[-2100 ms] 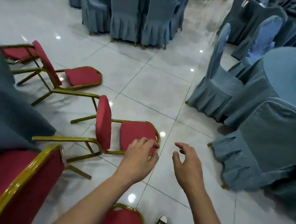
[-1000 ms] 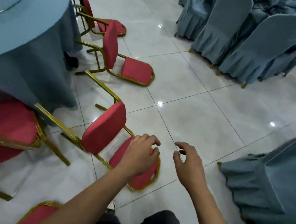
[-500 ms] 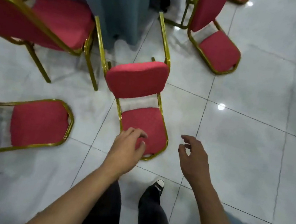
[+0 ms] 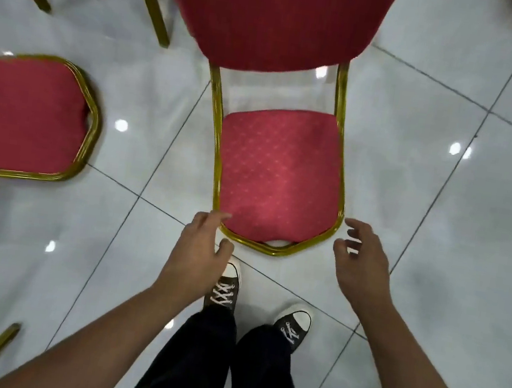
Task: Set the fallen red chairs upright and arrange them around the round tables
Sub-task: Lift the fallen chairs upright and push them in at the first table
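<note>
the chair (image 4: 278, 177) lies on its back on the tiled floor (image 4: 436, 250) right ahead of the person's shoes, its red backrest nearest and the seat rising toward the top of view. the left hand (image 4: 198, 251) reaches the left corner of the gold frame (image 4: 276, 251), its fingers (image 4: 217, 216) loosely spread and touching or nearly touching the rail; contact is hard to tell. the right hand (image 4: 360, 266) hovers just beside the right corner, fingers wide, holding nothing. the chair looks stiff and fairly light: metal tube with padded cloth. the tube may be slick, so take the top rail at both corners, not the cushion. another chair (image 4: 27, 118) lies to the left.
</note>
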### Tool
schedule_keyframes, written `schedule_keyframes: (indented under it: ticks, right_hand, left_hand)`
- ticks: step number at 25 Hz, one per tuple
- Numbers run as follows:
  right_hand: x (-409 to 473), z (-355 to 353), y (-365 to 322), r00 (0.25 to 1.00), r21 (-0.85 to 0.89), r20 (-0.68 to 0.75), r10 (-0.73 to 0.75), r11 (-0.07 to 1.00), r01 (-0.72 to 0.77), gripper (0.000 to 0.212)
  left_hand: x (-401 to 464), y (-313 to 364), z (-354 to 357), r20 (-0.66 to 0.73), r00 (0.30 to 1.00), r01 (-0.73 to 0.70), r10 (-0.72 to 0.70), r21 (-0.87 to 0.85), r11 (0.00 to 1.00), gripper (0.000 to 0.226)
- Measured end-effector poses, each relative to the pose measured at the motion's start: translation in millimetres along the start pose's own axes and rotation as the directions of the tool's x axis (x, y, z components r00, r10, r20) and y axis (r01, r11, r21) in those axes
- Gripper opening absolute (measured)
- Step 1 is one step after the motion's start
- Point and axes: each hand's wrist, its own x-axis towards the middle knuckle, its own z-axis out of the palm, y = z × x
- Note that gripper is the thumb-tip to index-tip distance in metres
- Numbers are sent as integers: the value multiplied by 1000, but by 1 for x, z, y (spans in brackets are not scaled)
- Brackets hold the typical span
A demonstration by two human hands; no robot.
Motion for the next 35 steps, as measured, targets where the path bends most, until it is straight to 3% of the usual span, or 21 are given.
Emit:
schedule_keyframes:
  ticks: [7,12,17,20,22,27,35]
  right_hand:
    - [162,79,89,999,-112,-6,40,993,-40,40]
    - [218,117,122,998,-144,-3,64,988,-63,61]
    - [233,141,133,995,-48,-95,22,998,-27,78]
    - [234,139,130,997,-17,-44,60,998,-61,109]
    - [239,124,128,991,47,2,133,990,-133,118]
    - [193,56,102,991,-14,18,133,991,-133,83]
    - [7,-132,-37,994,-16,43,102,995,-101,62]
  left_hand:
    - [145,-91,85,0,988,153,-153,17,988,46]
    - [211,-140,131,-23,957,284,-290,-133,950,63]
    - [223,-178,158,5,984,171,-176,-261,950,85]
    - [228,-178,158,6,981,181,-194,-391,903,88]
    - [216,-170,157,26,981,187,-194,-417,889,87]
    - [149,-126,129,-59,970,206,-235,-309,928,83]
    - [-48,27,-40,-167,930,311,-328,-120,943,67]
